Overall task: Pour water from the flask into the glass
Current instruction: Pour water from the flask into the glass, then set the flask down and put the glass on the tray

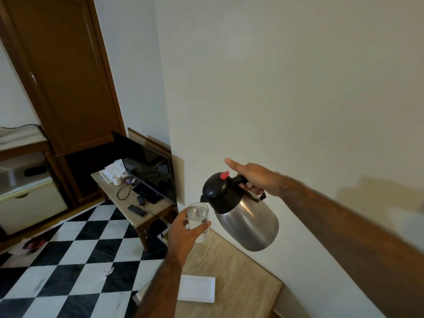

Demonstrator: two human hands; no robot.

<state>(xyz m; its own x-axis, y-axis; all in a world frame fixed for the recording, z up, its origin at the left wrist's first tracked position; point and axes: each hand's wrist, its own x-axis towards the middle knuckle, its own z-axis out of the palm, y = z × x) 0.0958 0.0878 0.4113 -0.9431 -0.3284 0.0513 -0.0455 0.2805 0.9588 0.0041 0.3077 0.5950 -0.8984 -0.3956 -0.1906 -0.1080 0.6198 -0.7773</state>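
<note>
Two hands are at work above one small wooden table (231,278). Right hand (254,180) is clamped round the black handle of one steel flask (246,222), thumb stretched out straight; the flask is tipped with its spout right over the rim of one glass (198,220). Left hand (185,235) wraps the glass, held in the air beyond the table's far corner. Water in the glass is hard to make out, and no stream can be told. One white tray (197,289) lies on the table near its front edge, partly hidden by the left forearm. Checkered floor (75,260) lies open left of the table.
</note>
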